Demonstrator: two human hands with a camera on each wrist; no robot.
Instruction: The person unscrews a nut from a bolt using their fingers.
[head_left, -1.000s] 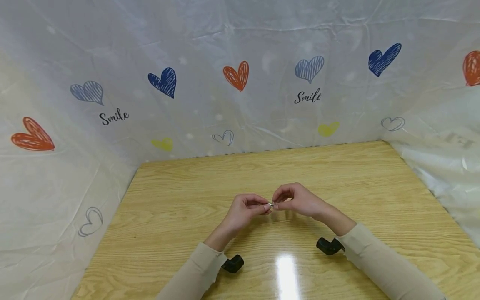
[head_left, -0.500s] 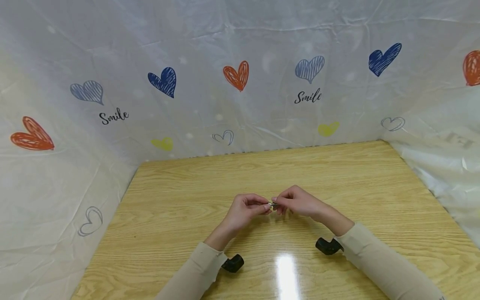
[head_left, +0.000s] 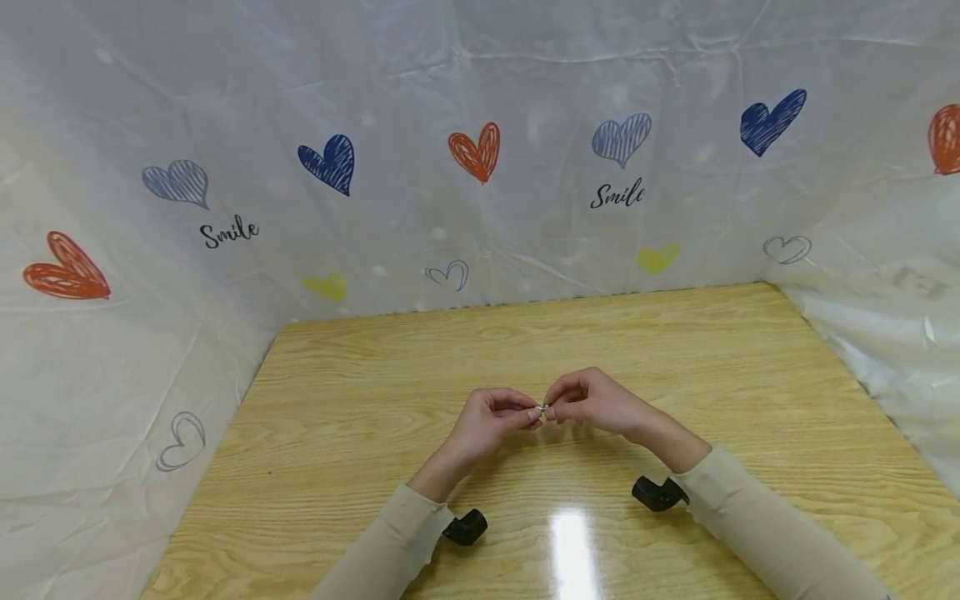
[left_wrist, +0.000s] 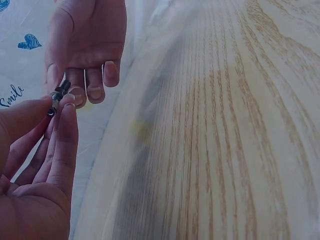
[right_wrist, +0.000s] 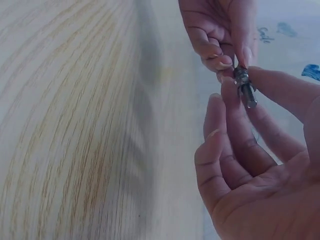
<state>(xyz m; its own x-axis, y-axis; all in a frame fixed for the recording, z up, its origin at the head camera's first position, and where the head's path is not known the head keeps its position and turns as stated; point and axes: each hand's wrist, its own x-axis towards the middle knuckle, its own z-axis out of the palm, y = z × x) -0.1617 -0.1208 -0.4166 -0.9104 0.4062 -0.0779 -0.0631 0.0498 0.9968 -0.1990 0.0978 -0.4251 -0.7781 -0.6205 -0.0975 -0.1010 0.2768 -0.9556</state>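
A small metal bolt (head_left: 542, 409) spans the gap between the fingertips of both hands, over the middle of the table. My left hand (head_left: 487, 423) pinches one end of it between thumb and fingers. From the other side my right hand (head_left: 602, 404) has thumb and forefinger on a nut-like ring (right_wrist: 242, 84) around the bolt's middle. In the right wrist view the threaded end (right_wrist: 250, 100) sticks out past that ring. The bolt (left_wrist: 56, 99) shows a round, hollow-looking end toward the left wrist camera. Fingertips hide parts of it.
Under the hands is a wood-grain table (head_left: 375, 375). A white sheet (head_left: 525, 242) printed with hearts and "Smile" stands along its back and sides. Black wrist pieces (head_left: 467, 527) jut from both sleeves, and light glares off the table near the front.
My right thumb and forefinger have shifted to and fro around the bolt, the hand rolling over and then back again. My left hand has stayed in place with its grip.
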